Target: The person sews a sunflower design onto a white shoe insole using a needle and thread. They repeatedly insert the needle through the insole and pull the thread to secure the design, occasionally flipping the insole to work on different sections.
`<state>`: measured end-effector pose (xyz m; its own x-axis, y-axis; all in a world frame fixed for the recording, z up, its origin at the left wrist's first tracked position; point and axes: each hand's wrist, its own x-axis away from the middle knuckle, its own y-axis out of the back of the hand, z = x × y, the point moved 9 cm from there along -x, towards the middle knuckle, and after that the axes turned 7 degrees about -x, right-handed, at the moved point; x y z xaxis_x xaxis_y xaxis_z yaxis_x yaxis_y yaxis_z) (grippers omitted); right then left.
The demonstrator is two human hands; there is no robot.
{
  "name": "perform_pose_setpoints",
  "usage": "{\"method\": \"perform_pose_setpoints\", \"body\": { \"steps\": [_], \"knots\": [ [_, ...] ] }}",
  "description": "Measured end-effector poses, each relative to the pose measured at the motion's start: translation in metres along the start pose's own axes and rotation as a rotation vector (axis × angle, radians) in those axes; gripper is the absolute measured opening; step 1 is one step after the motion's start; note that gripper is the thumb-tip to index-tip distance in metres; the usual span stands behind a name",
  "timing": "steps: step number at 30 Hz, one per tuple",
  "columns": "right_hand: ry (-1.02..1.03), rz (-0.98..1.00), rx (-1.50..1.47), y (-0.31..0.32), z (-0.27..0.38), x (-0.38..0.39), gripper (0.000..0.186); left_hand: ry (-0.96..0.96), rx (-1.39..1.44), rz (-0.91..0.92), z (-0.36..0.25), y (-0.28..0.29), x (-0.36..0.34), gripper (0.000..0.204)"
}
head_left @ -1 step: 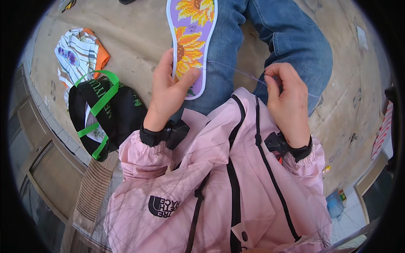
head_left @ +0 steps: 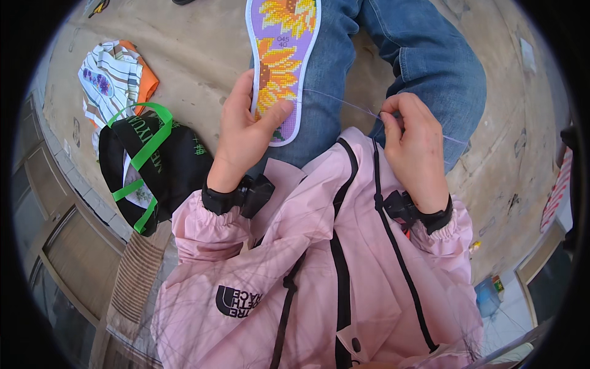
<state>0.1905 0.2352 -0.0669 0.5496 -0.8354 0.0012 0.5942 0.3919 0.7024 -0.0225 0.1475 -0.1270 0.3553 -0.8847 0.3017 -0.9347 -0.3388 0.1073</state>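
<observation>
Lavender sunflower-patterned insole (head_left: 285,61) rests on the left leg of the blue jeans (head_left: 329,71), gripped in the left hand (head_left: 249,132); the right hand (head_left: 415,138) pinches purple thread (head_left: 344,101); sunflowers (head_left: 275,71) look filled, the lavender ground apparently remains unstitched

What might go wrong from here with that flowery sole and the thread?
1. The thin, pale-purple thread runs from the flat, white-edged insole with yellow sunflowers to the right grip; a hard tug might snap it.
2. More thread shows beyond the right grip, over the blue denim jeans; it may tangle.
3. The left grip holds the insole near its lower end, so pulling could twist it.
</observation>
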Motion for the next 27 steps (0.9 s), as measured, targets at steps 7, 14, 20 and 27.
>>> {"method": "perform_pose_setpoints", "body": {
  "steps": [7, 14, 20, 27],
  "knots": [
    [-0.231, 0.105, -0.296, -0.025, -0.03, 0.002, 0.008, -0.329, -0.764, -0.276, -0.051, 0.013, 0.003, 0.051],
    [-0.253, -0.006, -0.946, -0.011, 0.002, 0.013, 0.008, -0.425, -0.345, -0.034, -0.091, -0.038, 0.036, 0.015],
    [-0.217, -0.05, -0.91, -0.005, 0.018, 0.015, 0.012, -0.543, -0.294, -0.071, -0.085, -0.051, 0.04, 0.018],
    [-0.143, -0.04, -0.931, -0.012, 0.023, 0.015, 0.013, -0.435, -0.242, -0.012, -0.082, -0.048, 0.032, 0.014]
  ]
}}
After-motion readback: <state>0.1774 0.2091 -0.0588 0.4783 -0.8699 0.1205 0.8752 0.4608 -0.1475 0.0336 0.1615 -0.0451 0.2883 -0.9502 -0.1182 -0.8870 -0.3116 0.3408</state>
